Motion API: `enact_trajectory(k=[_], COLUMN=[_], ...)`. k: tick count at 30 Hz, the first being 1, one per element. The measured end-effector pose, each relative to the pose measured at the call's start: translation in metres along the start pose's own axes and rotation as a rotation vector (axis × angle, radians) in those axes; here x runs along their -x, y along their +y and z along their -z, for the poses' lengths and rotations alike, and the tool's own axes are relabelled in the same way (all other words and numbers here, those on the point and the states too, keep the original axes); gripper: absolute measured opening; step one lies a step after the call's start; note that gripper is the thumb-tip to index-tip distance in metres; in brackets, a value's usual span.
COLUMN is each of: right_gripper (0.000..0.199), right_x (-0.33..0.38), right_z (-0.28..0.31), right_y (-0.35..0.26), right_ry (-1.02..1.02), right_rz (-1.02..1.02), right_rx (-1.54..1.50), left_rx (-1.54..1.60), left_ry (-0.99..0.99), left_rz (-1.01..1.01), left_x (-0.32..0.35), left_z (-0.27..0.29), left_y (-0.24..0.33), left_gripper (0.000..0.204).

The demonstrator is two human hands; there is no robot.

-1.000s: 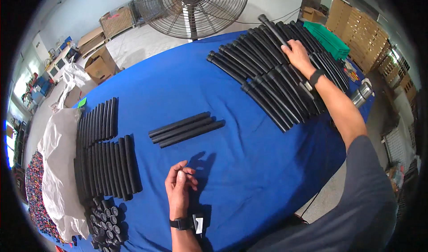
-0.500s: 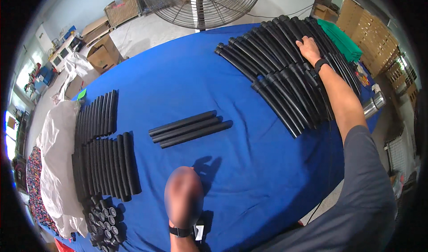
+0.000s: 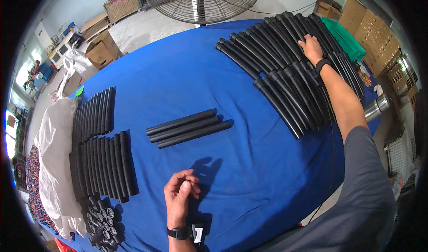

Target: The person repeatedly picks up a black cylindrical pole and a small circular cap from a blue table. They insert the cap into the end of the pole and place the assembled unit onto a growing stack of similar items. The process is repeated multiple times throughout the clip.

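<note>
Grey short sleeve, black wristband by each hand, bare forearms.

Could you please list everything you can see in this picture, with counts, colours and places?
Table: one, blue cover, fills the middle.
Loose tubes: three, black, side by side at table centre.
Large tube pile: many, black, far right of the table.
Left tube rows: two groups, black, left edge of the table.
End caps: a cluster, black, near left corner.
Plastic sheet: one, white, beside the table's left edge.
Fan: one, metal, beyond the table.
Cardboard boxes: several, brown, on the floor, upper left.
Flask: one, silver, right edge.
Left hand: fingers curled, above the cloth.
Right hand: resting on the large pile.
</note>
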State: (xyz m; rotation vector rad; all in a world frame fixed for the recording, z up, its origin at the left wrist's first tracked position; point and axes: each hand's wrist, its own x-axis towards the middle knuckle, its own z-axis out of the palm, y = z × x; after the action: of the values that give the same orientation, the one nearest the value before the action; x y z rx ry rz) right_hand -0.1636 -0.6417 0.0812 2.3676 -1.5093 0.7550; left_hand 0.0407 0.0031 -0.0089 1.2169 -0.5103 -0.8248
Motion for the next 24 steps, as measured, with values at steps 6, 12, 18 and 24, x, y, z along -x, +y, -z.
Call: enact_trajectory(k=[6,12,18,24], right_gripper=[0.046,0.038,0.034,0.014], right_x=[0.001,0.001,0.141,0.317], right_z=[-0.005,0.029,0.11,0.144], right_y=[0.026,0.01,-0.103,-0.21], right_ry=[0.069,0.117,-0.421,-1.094], right_rz=[0.091,0.038,-0.029,-0.104], right_rx=[0.0,-0.254,-1.331,-1.646], left_rx=[-0.02,-0.023,-0.071,-0.072], left_ry=[0.0,0.041,0.004,-0.064], left_rz=[0.022,0.061,0.091,0.005], left_x=[-0.003,-0.003,0.003,0.002], left_z=[-0.008,-0.013,-0.012,0.002], left_y=[0.004,0.009,0.017,-0.004], left_gripper=[0.045,0.033,0.027,0.028])
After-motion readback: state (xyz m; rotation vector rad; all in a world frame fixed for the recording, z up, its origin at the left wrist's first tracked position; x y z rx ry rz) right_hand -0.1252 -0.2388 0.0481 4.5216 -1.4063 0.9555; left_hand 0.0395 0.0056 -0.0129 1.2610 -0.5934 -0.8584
